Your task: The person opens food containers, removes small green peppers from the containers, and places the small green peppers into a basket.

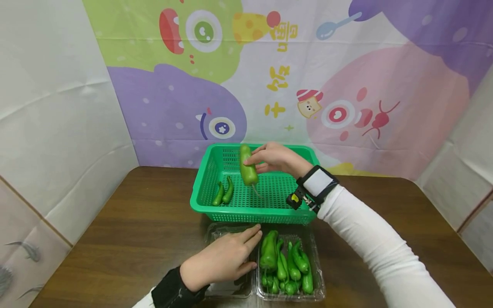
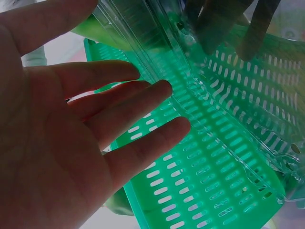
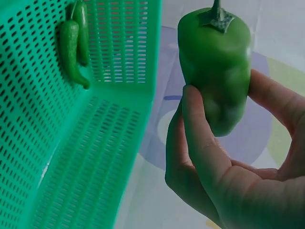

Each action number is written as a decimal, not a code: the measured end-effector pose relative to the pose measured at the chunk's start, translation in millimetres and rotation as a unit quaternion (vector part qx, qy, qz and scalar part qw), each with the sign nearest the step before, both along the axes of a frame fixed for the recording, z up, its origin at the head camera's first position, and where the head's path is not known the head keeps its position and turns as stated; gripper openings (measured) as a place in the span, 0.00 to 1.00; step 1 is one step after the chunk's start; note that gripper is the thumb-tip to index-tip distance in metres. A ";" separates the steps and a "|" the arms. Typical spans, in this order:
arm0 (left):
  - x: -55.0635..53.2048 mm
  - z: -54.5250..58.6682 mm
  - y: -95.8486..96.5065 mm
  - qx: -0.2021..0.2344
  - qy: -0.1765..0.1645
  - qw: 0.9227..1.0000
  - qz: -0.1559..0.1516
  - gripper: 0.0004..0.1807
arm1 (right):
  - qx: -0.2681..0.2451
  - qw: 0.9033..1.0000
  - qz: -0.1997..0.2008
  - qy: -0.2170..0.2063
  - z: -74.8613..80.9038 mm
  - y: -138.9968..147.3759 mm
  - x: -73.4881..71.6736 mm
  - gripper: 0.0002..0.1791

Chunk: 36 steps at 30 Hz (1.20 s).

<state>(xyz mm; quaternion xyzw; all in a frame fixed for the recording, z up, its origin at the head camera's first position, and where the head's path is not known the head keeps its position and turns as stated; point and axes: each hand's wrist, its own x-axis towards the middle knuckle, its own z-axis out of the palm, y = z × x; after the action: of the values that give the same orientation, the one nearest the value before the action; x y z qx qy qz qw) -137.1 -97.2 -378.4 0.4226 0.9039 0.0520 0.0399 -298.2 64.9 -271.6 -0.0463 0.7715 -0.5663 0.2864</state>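
My right hand [image 1: 276, 159] pinches a large green pepper [image 1: 247, 167] between thumb and fingers above the green plastic basket [image 1: 196, 194]. In the right wrist view the pepper's [image 3: 214, 62] stem points up. Two small green peppers [image 1: 224, 192] lie in the basket's left part. My left hand [image 1: 221, 259], fingers extended, is over the left half of a clear plastic clamshell box [image 1: 209, 229], near its middle fold; I cannot tell whether it touches. Several green peppers [image 1: 292, 265] fill the box's right half.
Both containers stand on a brown wooden table [image 1: 135, 239], the box in front of the basket. Behind the table hangs a cartoon-printed cloth [image 1: 277, 85]. Pale walls [image 1: 50, 107] flank it. A strap with a small camera [image 1: 296, 199] is on my right wrist.
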 end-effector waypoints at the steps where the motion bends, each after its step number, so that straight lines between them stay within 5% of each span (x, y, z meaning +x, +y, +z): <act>1: 0.0 0.0 0.0 -0.001 -0.001 1.000 0.001 0.36 | -0.003 1.000 -0.003 -0.001 -1.3 -1.6 -2.2 0.38; 20: -0.3 -1.2 0.2 -0.006 0.009 1.000 0.004 0.36 | -0.013 0.995 -0.100 -0.026 -40.5 -24.4 -41.5 0.32; 36: 0.5 -1.1 0.9 -0.011 0.014 1.000 0.011 0.36 | 0.048 0.995 -0.084 -0.038 -69.2 -31.9 -49.2 0.34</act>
<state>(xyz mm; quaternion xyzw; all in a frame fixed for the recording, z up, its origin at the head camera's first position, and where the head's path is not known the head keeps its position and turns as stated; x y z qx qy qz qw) -136.6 -96.3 -379.5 0.4130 0.9095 0.0368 0.0312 -347.4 33.0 -340.8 0.0537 0.7874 -0.5521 0.2689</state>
